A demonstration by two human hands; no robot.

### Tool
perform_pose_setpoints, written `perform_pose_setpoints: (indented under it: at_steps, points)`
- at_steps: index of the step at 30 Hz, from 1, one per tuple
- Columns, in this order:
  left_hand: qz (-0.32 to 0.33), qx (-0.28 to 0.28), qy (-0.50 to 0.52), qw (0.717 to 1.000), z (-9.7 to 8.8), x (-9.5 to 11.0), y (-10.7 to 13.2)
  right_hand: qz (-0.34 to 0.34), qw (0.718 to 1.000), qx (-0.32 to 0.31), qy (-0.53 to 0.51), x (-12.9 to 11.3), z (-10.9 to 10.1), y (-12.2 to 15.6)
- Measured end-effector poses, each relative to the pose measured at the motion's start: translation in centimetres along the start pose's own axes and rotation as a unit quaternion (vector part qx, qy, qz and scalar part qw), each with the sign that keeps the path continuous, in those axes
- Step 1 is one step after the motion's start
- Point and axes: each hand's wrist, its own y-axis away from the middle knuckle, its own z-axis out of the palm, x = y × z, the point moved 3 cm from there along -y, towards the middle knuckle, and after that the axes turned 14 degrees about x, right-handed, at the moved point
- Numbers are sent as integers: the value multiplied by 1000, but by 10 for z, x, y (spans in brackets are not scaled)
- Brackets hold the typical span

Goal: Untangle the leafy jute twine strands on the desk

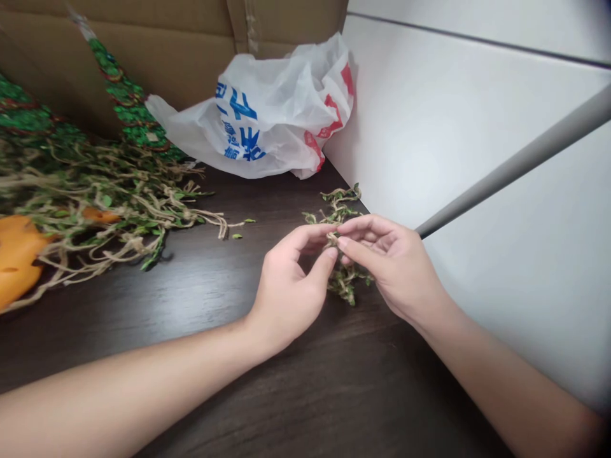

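Observation:
A short length of jute twine with small green leaves (342, 210) lies bunched on the dark wooden table (214, 299) near the white wall. My left hand (291, 289) pinches the twine between thumb and forefinger. My right hand (389, 264) meets it from the right, fingertips closed on the same strand. The two pinches touch at about the middle of the bunch. Part of the twine hangs below my fingers.
A big tangle of leafy twine (109, 203) covers the table's left, with an orange piece (16, 254) under it and green glittery shapes (124, 95) behind. A white plastic bag (272, 114) leans on a cardboard box (181, 44). A grey bar (515, 162) crosses the white wall.

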Motion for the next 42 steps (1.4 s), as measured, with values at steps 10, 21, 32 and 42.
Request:
perform_pose_setpoints:
  at_steps: [10, 21, 32, 42]
  points:
    - [-18, 26, -2, 999, 0, 0, 2, -56, 997, 17, 47, -5, 0, -1]
    - [-40, 31, 4, 999, -1, -4, 2, -335, 905, -8, 261, -19, 0, 12]
    - [-9, -5, -38, 999, 0, -1, 4, -377, 869, -44, 316, -21, -1, 10]
    - [72, -1, -103, 992, 0, 5, 5, -321, 891, -28, 320, -15, 0, 8]
